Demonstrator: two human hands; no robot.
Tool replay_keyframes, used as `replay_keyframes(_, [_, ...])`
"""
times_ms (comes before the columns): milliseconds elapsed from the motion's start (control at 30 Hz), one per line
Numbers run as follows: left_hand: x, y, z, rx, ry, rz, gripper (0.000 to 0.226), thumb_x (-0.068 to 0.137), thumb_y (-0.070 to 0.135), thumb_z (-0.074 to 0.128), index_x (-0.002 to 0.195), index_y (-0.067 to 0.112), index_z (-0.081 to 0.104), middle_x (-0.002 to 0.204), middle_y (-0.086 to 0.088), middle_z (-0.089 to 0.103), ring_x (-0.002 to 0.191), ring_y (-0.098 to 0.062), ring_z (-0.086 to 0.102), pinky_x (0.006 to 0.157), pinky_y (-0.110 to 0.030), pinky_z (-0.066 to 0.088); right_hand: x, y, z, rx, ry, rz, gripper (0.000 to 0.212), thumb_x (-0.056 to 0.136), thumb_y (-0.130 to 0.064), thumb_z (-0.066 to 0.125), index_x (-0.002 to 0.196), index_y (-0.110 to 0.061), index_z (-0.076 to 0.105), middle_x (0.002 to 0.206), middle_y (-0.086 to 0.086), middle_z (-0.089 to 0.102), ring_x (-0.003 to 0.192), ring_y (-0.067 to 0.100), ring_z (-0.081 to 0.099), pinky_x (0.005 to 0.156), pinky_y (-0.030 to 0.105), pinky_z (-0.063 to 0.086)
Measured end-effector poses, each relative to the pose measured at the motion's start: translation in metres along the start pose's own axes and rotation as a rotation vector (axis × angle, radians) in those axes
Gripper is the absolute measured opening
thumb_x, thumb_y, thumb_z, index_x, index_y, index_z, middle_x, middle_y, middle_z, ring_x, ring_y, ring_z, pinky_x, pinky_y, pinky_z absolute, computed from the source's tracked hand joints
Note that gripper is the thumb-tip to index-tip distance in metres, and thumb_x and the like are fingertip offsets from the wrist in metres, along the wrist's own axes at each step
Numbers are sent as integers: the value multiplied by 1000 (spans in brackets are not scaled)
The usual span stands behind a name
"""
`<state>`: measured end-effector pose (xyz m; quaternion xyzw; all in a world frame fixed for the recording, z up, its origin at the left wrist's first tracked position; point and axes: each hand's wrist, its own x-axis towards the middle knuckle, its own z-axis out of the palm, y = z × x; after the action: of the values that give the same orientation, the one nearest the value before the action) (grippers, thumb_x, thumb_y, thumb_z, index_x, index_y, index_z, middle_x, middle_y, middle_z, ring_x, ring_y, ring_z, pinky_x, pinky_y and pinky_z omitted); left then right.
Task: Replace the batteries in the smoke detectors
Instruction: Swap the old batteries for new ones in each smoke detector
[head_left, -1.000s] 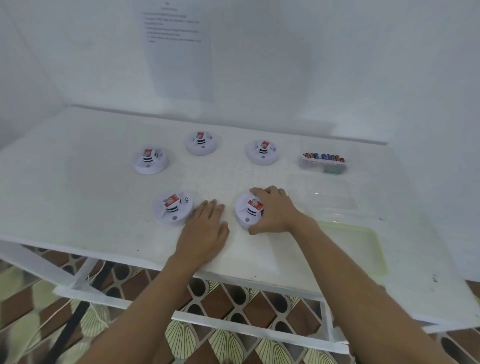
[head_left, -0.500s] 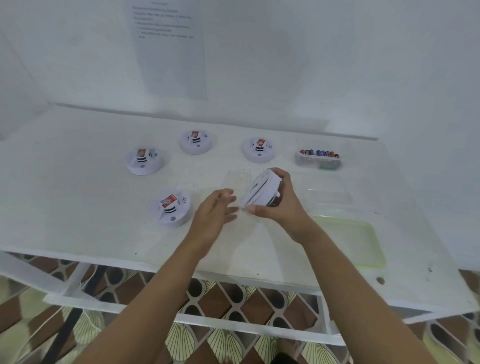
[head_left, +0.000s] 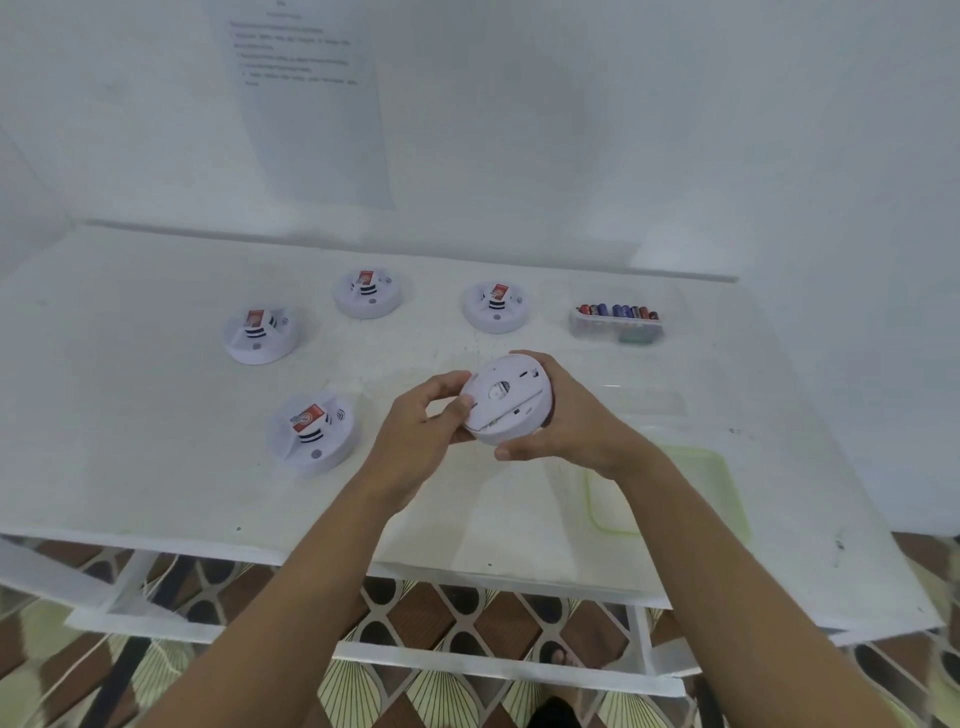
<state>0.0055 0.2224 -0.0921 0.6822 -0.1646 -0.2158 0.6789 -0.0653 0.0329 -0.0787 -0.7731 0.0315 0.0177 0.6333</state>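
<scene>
A round white smoke detector (head_left: 506, 400) is lifted above the white table (head_left: 130, 431), its flat back turned toward me. My right hand (head_left: 566, 421) grips it from the right, fingers curled round its rim. My left hand (head_left: 423, 423) pinches its left edge with thumb and fingertips. Several other white detectors sit face up with red labels: one near left (head_left: 311, 439), one further left (head_left: 260, 335), and two at the back (head_left: 368, 292) (head_left: 497, 306). A clear box of batteries (head_left: 617, 325) stands at the back right.
A clear tray with a pale green rim (head_left: 727, 483) lies on the table under my right forearm. A printed sheet (head_left: 306, 104) hangs on the white back wall. The table's front edge runs below my forearms, with patterned floor beneath.
The detector has been lifted from the table and turned so its back faces me. My left hand rose from the table and took hold of its left edge.
</scene>
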Motion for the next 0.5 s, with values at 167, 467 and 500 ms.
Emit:
replay_keyframes(167, [7, 6, 6, 51, -47, -6, 31, 96, 28, 62, 126, 21, 62, 123, 8, 66, 96, -19, 73, 93, -33, 53, -1, 2, -15, -21, 4, 1, 89, 67, 8, 88, 138, -20, 41, 132, -3, 55, 118, 10, 59, 75, 30, 59])
replay_keyframes(467, [26, 11, 13, 600, -39, 283, 65, 62, 69, 73, 122, 43, 63, 116, 21, 55, 113, 4, 48, 83, -8, 36, 0, -2, -39, -70, -16, -2, 91, 67, 6, 87, 138, -27, 41, 130, -3, 55, 116, 14, 61, 73, 34, 62])
replay_keyframes(500, [28, 12, 14, 604, -58, 294, 68, 61, 69, 74, 122, 43, 63, 115, 21, 56, 110, 3, 50, 80, -6, 37, 0, -2, -42, -82, -23, 0, 92, 67, 5, 88, 139, -27, 41, 129, -4, 56, 116, 12, 61, 72, 31, 61])
